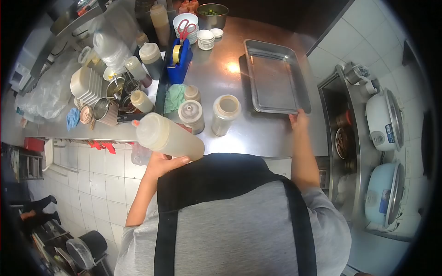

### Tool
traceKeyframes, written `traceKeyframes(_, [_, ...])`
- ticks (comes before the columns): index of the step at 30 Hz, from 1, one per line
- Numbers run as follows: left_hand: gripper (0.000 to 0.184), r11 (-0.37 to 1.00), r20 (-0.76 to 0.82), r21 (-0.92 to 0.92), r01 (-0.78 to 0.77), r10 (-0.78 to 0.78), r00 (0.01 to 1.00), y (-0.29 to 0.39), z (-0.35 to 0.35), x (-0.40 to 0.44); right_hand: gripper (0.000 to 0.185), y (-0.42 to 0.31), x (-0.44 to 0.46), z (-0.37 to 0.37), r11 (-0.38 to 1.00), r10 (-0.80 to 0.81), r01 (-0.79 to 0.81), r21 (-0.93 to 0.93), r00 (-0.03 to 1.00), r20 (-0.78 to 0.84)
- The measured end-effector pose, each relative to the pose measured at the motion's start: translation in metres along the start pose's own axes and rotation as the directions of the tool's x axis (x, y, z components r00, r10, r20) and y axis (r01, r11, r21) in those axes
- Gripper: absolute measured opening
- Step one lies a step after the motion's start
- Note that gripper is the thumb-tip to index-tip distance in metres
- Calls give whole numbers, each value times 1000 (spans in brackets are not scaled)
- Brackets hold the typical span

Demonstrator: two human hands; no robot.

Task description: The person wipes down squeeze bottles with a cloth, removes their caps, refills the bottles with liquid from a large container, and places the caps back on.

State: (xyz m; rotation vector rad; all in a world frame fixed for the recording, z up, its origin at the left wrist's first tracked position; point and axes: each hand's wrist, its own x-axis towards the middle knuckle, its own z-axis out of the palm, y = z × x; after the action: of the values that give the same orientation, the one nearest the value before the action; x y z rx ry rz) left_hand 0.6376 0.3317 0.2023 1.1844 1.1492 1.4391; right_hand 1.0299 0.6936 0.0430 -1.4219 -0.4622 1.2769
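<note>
A large cloudy squeeze bottle (168,137) with an orange-tipped nozzle is held tilted in my left hand (168,163), its nozzle toward the upper left. My right hand (299,120) grips the near right rim of an empty metal tray (275,78) on the steel counter. Between my hands, an uncapped clear bottle (225,116) stands upright. Just left of it is a capped squeeze bottle (191,116), and behind that a smaller bottle (192,93) beside a green cloth (175,97).
A blue tape dispenser (179,62) holds red scissors. Stacked white dishes (206,40) and a metal bowl (212,16) stand farther back. Bottles and containers (87,85) crowd the left. Two rice cookers (384,120) sit on the right. A person's legs (41,209) show at lower left.
</note>
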Motion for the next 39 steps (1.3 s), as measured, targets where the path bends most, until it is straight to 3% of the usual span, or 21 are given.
traceKeyframes(1, [77,996,27,82,-31,29,999,-7,3,1,27,-5,5,-15,1000,9,-10,-11,999,-33])
traceKeyframes(4, [72,990,-61,139,4,5,998,-25,24,2,37,-22,0,-53,1000,2,-4,13,993,118])
traceKeyframes(6, [70,984,-98,150,91,-77,992,-31,33,1,40,-40,-43,-64,987,84,-91,-131,995,-56])
traceKeyframes(8, [69,978,-141,157,140,-118,983,-40,34,-6,37,-25,-64,-82,984,104,-93,-152,992,69])
traceKeyframes(10, [68,956,-153,226,186,-154,976,-80,27,-13,35,14,-99,-74,972,-11,87,-219,945,328])
traceKeyframes(12, [67,941,-129,254,225,-198,972,-95,25,-15,40,51,-141,-38,918,-73,280,-279,814,576])
traceKeyframes(13, [67,938,-100,250,239,-220,970,-97,28,-8,57,44,-174,-9,850,29,335,-406,741,671])
traceKeyframes(15, [68,940,-38,237,245,-244,969,-105,35,6,88,48,-213,37,724,-112,625,-292,524,844])
traceKeyframes(16, [69,944,-4,229,239,-245,970,-110,39,13,91,42,-230,59,594,-200,762,-258,451,870])
traceKeyframes(19, [72,939,51,294,180,-204,978,-116,49,32,85,44,-234,99,319,-167,879,-353,419,892])
traceKeyframes(20, [73,932,62,329,152,-182,981,-116,52,38,79,44,-230,111,308,-140,864,-399,456,879])
traceKeyframes(24, [79,837,98,545,-46,-9,995,-130,54,52,77,59,-187,161,354,-306,895,-273,387,870])
traceKeyframes(27, [80,867,39,493,76,-109,993,-128,64,63,74,61,-175,199,534,-193,816,-219,370,909])
traceKeyframes(30, [85,850,-59,527,5,31,998,-144,73,76,60,60,-161,218,591,-43,769,-243,331,943])
traceKeyframes(32, [89,817,-122,570,-89,191,974,-135,80,81,48,37,-165,204,751,-38,611,-250,418,908])
traceKeyframes(33, [89,851,-118,522,-66,148,982,-126,82,84,43,20,-170,194,816,-29,524,-245,461,887])
traceKeyframes(35, [89,907,-102,420,-18,67,992,-118,87,94,29,-12,-183,159,808,-18,518,-282,499,866])
traceKeyframes(38, [78,845,-111,526,-93,177,978,-124,98,111,26,-40,-193,103,713,15,629,-310,429,903])
traceKeyframes(39, [75,815,-111,567,-117,216,970,-118,104,114,27,-41,-198,87,666,-56,692,-278,418,907])
